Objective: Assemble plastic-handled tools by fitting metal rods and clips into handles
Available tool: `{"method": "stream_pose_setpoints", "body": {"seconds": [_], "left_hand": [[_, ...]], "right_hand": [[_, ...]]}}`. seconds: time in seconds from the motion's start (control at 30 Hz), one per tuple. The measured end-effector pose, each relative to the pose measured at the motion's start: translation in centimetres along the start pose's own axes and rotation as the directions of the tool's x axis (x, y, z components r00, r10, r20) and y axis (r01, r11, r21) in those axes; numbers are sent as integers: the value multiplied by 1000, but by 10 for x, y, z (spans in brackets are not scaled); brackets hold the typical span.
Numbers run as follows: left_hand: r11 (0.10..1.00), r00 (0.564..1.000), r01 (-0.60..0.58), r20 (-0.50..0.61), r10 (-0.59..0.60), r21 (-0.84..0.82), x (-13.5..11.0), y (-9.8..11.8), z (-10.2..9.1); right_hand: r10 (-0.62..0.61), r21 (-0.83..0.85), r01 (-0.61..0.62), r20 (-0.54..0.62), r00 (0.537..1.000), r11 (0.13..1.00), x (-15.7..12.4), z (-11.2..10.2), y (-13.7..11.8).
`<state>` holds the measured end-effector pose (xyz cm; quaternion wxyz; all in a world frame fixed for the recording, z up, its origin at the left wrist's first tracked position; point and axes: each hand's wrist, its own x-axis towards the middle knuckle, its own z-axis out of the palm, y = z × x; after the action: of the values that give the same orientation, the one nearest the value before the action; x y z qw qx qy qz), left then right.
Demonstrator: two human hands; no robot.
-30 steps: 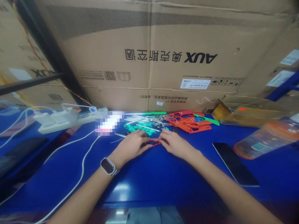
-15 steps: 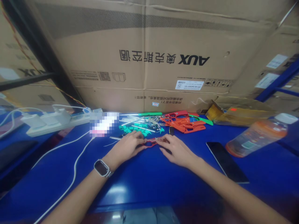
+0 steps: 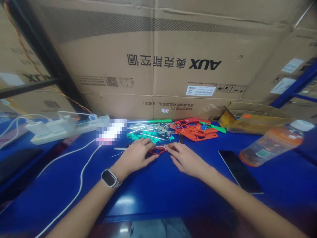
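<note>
Handling one red frame (image 3: 160, 152) at a blue table (image 3: 198, 205), just in front of a jumbled heap. On the frame's right end, bunched at the fingertips of the right hand (image 3: 185, 157), close by a pale strand. Around its left end, slightly parted between the curled fingers and thumb of the left hand (image 3: 138, 153); impossible to tell how firmly gripped. Counted nearby: one phone (image 3: 239, 172) and one tilted bottle (image 3: 271, 145) to the right, three white plugs (image 3: 52, 126) in one power strip (image 3: 84, 127) to the left. Too tangled to count in the heap: orange-red parts (image 3: 204, 132), teal pieces (image 3: 146, 136) and metal rods (image 3: 142, 126). Reaching in from both lower corners with bare forearms converging, palms down, and with one watch (image 3: 109, 178) on the left wrist.
</note>
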<state>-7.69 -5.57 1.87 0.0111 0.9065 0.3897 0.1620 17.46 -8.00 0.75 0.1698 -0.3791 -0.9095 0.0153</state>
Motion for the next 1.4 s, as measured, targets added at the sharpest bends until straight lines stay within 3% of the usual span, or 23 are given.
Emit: {"method": "stream_pose_setpoints", "body": {"seconds": [0.1, 0.27, 0.63, 0.97, 1.4], "left_hand": [[999, 999, -39, -22, 40, 37, 2, 8, 3], [991, 994, -107, 43, 104, 74, 5, 19, 10], [988, 993, -119, 31, 116, 102, 3, 20, 17], [989, 993, -119, 17, 118, 88, 3, 19, 17], [992, 993, -120, -19, 119, -51, 2, 14, 18]], "right_hand": [[-2, 13, 2, 1, 1000, 1000, 0, 1, 2], [31, 70, -31, 6, 1000, 997, 0, 1, 3], [111, 219, -104, -17, 994, 970, 0, 5, 3], [47, 136, -35, -85, 995, 990, 0, 12, 2], [77, 138, -63, -96, 992, 988, 1, 10, -3]]}}
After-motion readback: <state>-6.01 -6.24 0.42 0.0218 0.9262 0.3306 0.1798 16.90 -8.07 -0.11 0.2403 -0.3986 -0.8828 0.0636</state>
